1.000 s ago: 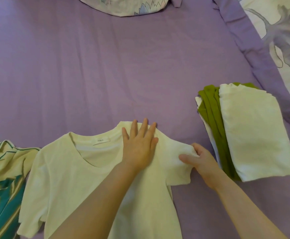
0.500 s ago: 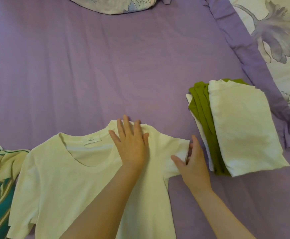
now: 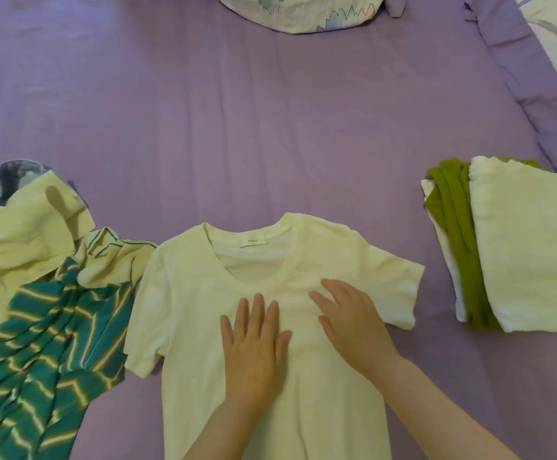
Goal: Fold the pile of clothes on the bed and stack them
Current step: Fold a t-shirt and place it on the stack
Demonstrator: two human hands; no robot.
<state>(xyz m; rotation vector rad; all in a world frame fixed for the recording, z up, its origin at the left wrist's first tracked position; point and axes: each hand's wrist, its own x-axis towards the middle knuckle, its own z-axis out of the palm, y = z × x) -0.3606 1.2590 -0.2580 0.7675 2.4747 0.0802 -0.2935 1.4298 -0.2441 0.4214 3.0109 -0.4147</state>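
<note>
A cream short-sleeved t-shirt lies spread flat on the purple bed sheet, neckline away from me. My left hand lies flat on its chest with straight fingers. My right hand presses flat beside it, just below the collar. A stack of folded clothes sits to the right, cream on top with a green garment under it. At the left lies an unfolded pile: a teal striped garment and a pale yellow one.
A floral pillow lies at the far edge of the bed. A purple-bordered floral duvet runs along the right side. A grey-blue cloth peeks out behind the pile at the left.
My right hand let go of the right sleeve and moved onto the chest. My left hand slid down from the collar to the chest. The view shifted left, revealing the unfolded pile.
</note>
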